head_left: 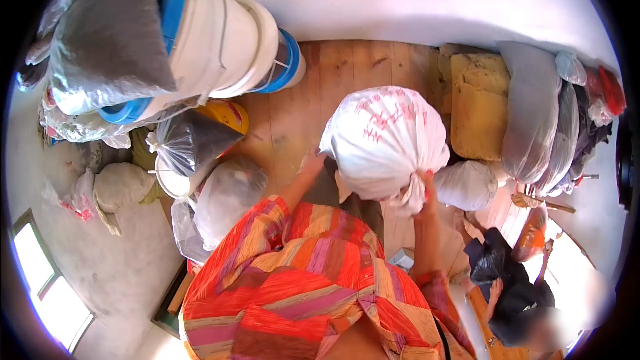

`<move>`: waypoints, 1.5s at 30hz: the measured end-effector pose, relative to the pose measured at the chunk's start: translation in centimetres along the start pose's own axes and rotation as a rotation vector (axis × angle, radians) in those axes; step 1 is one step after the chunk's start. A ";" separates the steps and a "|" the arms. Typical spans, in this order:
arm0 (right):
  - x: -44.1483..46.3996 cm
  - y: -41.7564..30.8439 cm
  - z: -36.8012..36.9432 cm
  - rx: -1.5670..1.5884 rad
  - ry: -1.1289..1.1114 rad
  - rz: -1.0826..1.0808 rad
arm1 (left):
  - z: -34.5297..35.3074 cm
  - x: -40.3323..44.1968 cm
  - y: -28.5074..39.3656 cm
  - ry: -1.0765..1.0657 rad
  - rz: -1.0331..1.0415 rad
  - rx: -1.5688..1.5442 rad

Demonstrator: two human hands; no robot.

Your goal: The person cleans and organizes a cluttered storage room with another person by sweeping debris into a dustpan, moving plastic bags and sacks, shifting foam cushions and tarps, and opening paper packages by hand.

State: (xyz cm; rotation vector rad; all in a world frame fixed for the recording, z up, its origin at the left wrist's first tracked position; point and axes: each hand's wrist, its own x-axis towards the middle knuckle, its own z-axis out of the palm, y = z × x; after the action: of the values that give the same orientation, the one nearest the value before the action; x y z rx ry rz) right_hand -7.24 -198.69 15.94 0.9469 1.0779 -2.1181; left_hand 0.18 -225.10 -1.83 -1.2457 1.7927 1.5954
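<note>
A bulging white cloth sack (383, 137) with red printed characters is held up in front of my body, above the wooden floor. My right hand (425, 193) is closed around its gathered neck at the lower right, with the loose end of cloth hanging below. At the sack's left edge my left hand (312, 161) appears to grip the cloth, its fingertips partly hidden. Close beside my left forearm is a translucent plastic bag (230, 193). To the right of the sack, a smaller whitish sack (467, 185) lies on the floor.
White buckets (213, 40) with blue lids stand at the left, a grey bag (110, 40) on top. Tied bags (193, 137) crowd below them. A yellow foam block (479, 107) and filled bags (533, 113) line the right. Another person (510, 280) in dark clothes is lower right.
</note>
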 end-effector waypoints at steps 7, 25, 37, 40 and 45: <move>11.3 -1.4 7.4 0.081 -0.257 0.013 | -10.5 -0.7 -1.5 -0.022 -0.114 -0.251; 34.1 4.0 20.9 -0.268 -0.215 0.105 | -12.6 2.3 -6.9 -0.272 -0.243 -0.244; 27.8 7.8 5.7 -1.170 -0.255 -0.578 | -7.0 6.5 5.5 -0.282 -0.120 -0.125; 22.8 10.2 -5.7 -1.345 0.065 -0.334 | -6.7 9.1 6.9 -0.250 0.103 0.066; 11.3 12.8 -25.1 -0.844 0.379 -0.113 | -3.6 10.9 13.7 -0.186 0.190 -0.025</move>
State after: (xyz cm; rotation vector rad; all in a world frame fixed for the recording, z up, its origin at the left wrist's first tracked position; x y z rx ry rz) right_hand 3.98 -185.96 -9.22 0.8628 2.0203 -1.3242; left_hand -15.86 -233.05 -2.12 -0.9248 1.8209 1.7784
